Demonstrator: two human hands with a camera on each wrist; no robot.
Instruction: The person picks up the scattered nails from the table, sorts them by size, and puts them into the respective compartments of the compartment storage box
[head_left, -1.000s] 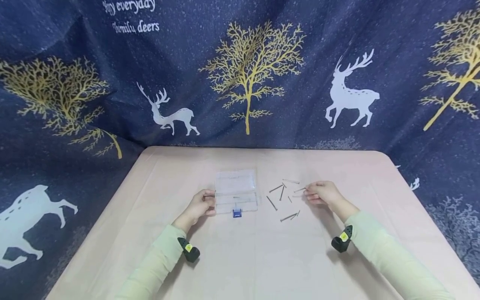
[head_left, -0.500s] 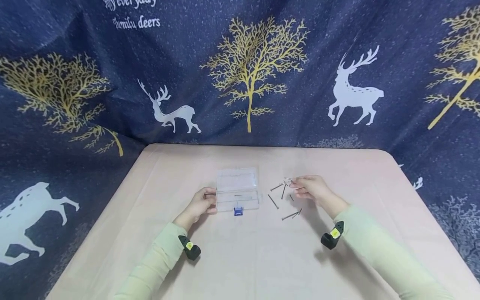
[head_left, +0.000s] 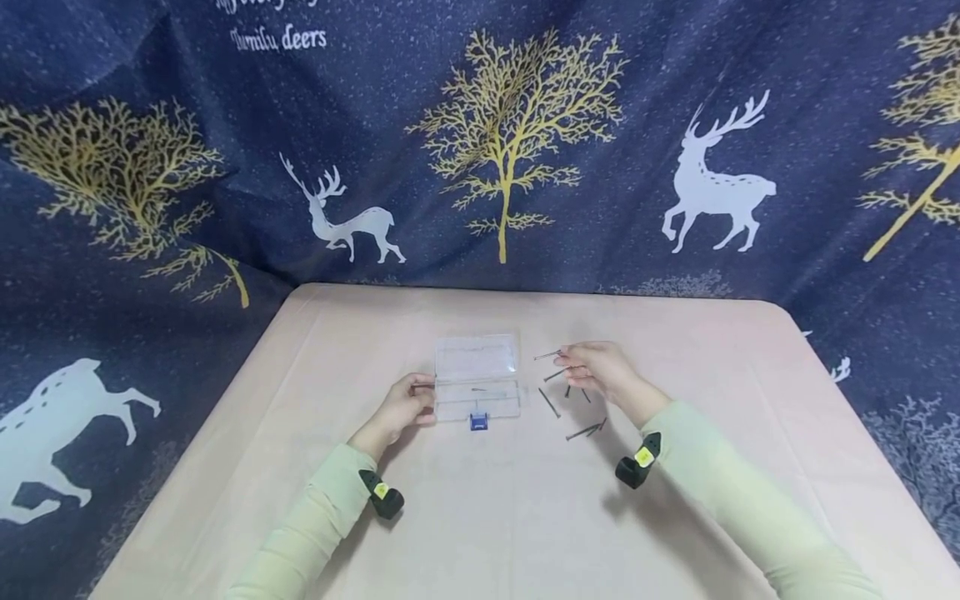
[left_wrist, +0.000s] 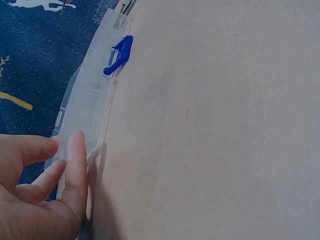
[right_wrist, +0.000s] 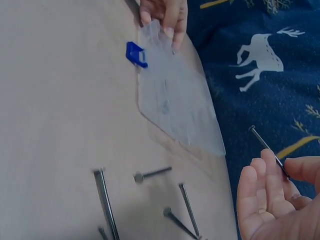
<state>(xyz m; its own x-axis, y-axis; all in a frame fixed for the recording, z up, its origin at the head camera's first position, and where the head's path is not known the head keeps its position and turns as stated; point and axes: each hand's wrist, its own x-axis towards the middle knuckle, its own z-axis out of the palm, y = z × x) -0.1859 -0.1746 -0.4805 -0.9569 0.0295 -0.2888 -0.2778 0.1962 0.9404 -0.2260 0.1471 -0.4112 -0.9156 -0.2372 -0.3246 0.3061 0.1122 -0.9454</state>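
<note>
A clear plastic box (head_left: 501,408) stands with its lid (head_left: 476,357) raised at the back and a blue latch (head_left: 478,422) at the front. One small nail (head_left: 478,390) lies inside it. My left hand (head_left: 405,402) holds the box's left end between thumb and fingers, also seen close up in the left wrist view. Right of the box, above the table, my right hand (head_left: 600,371) pinches a metal nail (right_wrist: 267,147) between thumb and fingertips, its head pointing toward the box. Below that hand lie several loose nails (head_left: 550,403), some partly hidden by it.
A pale pink cloth covers the table (head_left: 480,517). Behind it hangs a dark blue curtain (head_left: 450,275) with deer and trees, close to the table's back edge. More nails (head_left: 583,432) lie at the front right of the box.
My right hand has moved left toward the box, carrying the nail above the loose ones. My left hand stays on the box's left end. The head view has shifted slightly.
</note>
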